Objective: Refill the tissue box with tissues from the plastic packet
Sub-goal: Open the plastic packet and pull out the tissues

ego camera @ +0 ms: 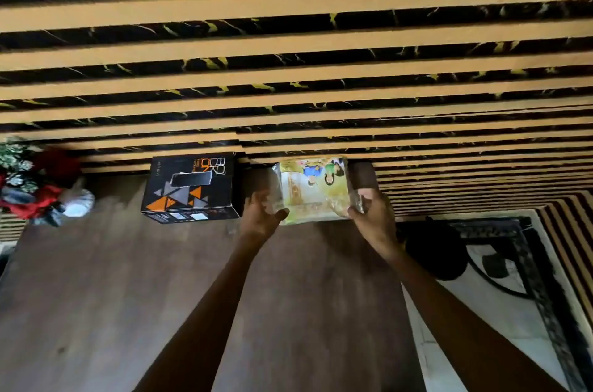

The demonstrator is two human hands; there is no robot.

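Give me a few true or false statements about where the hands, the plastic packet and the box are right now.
1. Both hands grip the colourful printed plastic tissue packet, left hand and right hand at opposite ends. True.
2. The black cardboard tissue box with orange triangles lies right of the packet. False: it sits to its left.
3. The left hand touches the box. False: it holds the packet.
4. The box rests on the brown wooden table. True.
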